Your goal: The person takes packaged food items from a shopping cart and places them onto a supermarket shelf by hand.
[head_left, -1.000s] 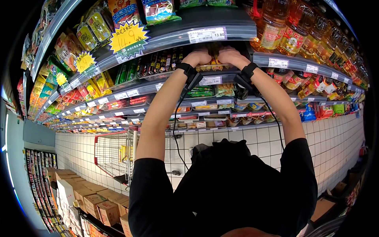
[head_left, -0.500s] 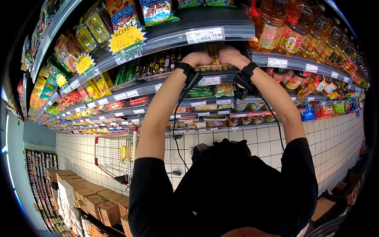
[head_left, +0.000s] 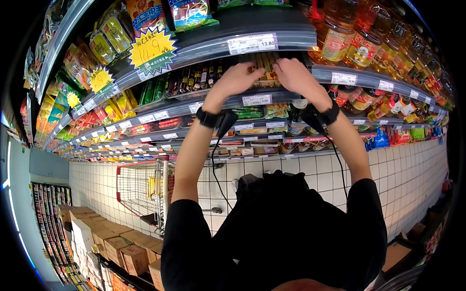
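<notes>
Yellow stick-shaped packs (head_left: 266, 65), probably sausages, lie in a tray on the second shelf, between my two hands. My left hand (head_left: 237, 78) is at their left side, palm down, with its thumb apart from the fingers and nothing visible in it. On their right, my right hand (head_left: 297, 80) has loosely bent fingers at the packs' edge, touching or very close. No pack is seen lifted in either hand. Dark-wrapped sticks (head_left: 199, 77) stand in the tray to the left. Each wrist wears a black strap with a cabled device.
The upper shelf edge (head_left: 204, 48) with price tags overhangs my hands. Bottles of amber oil (head_left: 335, 41) stand at the right. Below, a shopping cart (head_left: 141, 189) with yellow goods stands on the tiled floor (head_left: 310, 169). Cardboard boxes (head_left: 116, 247) are stacked at lower left.
Both hands have drawn back from deep in the shelf towards me, and more of them shows. They were over the yellow packs; now the packs show between them.
</notes>
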